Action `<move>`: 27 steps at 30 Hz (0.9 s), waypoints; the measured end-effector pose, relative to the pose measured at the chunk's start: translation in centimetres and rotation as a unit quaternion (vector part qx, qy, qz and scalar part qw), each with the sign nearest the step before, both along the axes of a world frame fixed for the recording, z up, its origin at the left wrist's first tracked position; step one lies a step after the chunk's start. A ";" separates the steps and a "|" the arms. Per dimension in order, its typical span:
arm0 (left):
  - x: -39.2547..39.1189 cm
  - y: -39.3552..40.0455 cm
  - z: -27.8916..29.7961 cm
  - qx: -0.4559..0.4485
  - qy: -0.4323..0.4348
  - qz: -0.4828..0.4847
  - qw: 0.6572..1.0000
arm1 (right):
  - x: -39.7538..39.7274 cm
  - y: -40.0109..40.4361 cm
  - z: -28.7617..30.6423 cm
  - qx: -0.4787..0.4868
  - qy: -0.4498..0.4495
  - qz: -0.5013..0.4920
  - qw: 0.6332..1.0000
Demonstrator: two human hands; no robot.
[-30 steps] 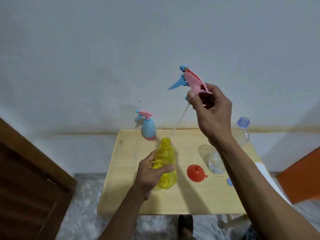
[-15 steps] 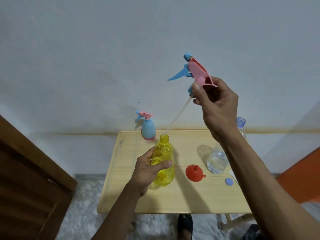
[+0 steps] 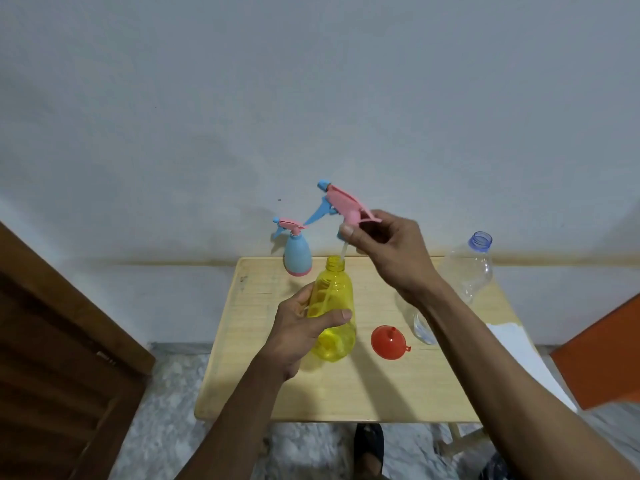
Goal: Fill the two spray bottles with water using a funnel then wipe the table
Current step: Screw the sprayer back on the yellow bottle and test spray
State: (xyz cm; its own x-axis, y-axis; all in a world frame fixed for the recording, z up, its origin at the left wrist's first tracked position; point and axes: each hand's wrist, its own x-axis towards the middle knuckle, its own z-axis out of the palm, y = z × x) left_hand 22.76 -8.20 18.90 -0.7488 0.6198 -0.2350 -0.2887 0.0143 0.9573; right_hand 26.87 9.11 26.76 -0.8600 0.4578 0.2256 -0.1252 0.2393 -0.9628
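My left hand (image 3: 301,327) grips the yellow spray bottle (image 3: 334,317), which stands upright near the middle of the wooden table (image 3: 346,396) with liquid in its lower part. My right hand (image 3: 388,251) pinches the pink and blue spray head (image 3: 343,206) just above the bottle's open neck. The head's dip tube (image 3: 342,252) reaches down into the neck. A blue spray bottle (image 3: 297,254) with its head on stands at the table's back left. A red funnel (image 3: 388,342) lies wide end down to the right of the yellow bottle.
An uncapped clear water bottle (image 3: 467,268) stands at the back right, partly behind my right forearm. White paper (image 3: 519,348) lies at the table's right edge. A brown door (image 3: 52,358) is on the left, an orange panel (image 3: 602,358) on the right.
My right hand has come down with the spray head, and the dip tube now sits inside the yellow bottle's neck. The left hand keeps its hold on the bottle.
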 end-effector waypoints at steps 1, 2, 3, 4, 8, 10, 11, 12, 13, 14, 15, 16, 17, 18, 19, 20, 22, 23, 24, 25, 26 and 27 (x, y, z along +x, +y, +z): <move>0.0 0.0 0.2 -0.001 -0.002 -0.003 1.000 | 0.1 -0.2 -0.5 -0.006 -0.015 0.020 1.000; -0.1 0.0 0.3 -0.001 -0.004 -0.006 1.000 | 0.2 -0.3 -1.0 -0.009 -0.027 0.036 0.999; -0.1 0.0 0.4 0.000 -0.004 -0.009 1.000 | 0.3 -0.4 -1.2 -0.011 -0.037 0.048 0.998; -0.1 -0.1 0.3 0.001 -0.003 -0.014 1.000 | 0.3 -0.5 -1.4 -0.015 -0.045 0.059 0.997; -0.1 -0.2 0.3 0.010 -0.004 -0.028 1.000 | 0.6 -0.5 -1.7 -0.039 -0.056 0.099 0.993; -0.1 -0.2 0.2 0.011 -0.003 -0.033 0.999 | 0.7 -0.7 -1.8 -0.052 -0.049 0.111 0.991; -0.1 -0.2 0.2 0.011 -0.001 -0.034 0.999 | 0.7 -0.8 -1.9 -0.053 -0.047 0.113 0.991; 0.0 -0.2 0.1 0.011 0.000 -0.034 0.999 | 0.7 -0.9 -2.1 -0.048 -0.045 0.112 0.992; 0.0 -0.1 0.0 0.011 0.001 -0.035 0.999 | 0.7 -1.0 -2.2 -0.041 -0.043 0.108 0.992; 0.0 -0.1 0.0 0.012 0.001 -0.036 0.999 | 0.7 -1.1 -2.5 -0.038 -0.038 0.104 0.993; -0.1 0.0 -0.1 0.014 0.002 -0.037 0.999 | 0.7 -1.2 -2.7 -0.042 -0.033 0.100 0.994; -0.1 0.0 -0.1 0.018 0.003 -0.037 0.999 | 0.7 -1.3 -2.9 -0.055 -0.029 0.095 0.994; -0.1 0.1 -0.1 0.023 0.004 -0.036 0.999 | 0.7 -1.5 -3.0 -0.076 -0.022 0.089 0.993; -0.2 0.1 -0.1 0.028 0.005 -0.034 0.999 | 0.7 -1.7 -3.1 -0.100 -0.013 0.081 0.992; -0.2 0.1 -0.2 0.033 0.008 -0.032 0.999 | 0.6 -1.9 -3.2 -0.121 -0.004 0.067 0.990; -0.2 0.2 -0.2 0.037 0.011 -0.029 0.999 | 0.5 -2.2 -3.2 -0.138 0.004 0.050 0.989; -0.2 0.3 -0.2 0.042 0.020 -0.023 0.999 | 0.4 -2.8 -3.2 -0.156 0.018 0.024 0.987; -0.2 0.4 -0.3 0.043 0.024 -0.019 0.999 | 0.3 -3.1 -3.2 -0.155 0.023 0.019 0.987; -0.2 0.5 -0.3 0.044 0.027 -0.013 0.999 | 0.2 -3.3 -3.3 -0.150 0.024 0.017 0.988; -0.2 0.5 -0.3 0.045 0.030 -0.008 0.998 | 0.1 -3.5 -3.4 -0.141 0.024 0.015 0.990; -0.2 0.6 -0.2 0.047 0.033 -0.006 0.998 | 0.0 -3.7 -3.5 -0.135 0.024 0.011 0.990; -0.3 0.6 -0.3 0.051 0.034 -0.004 0.998 | 0.0 -3.9 -3.4 -0.136 0.027 0.009 0.990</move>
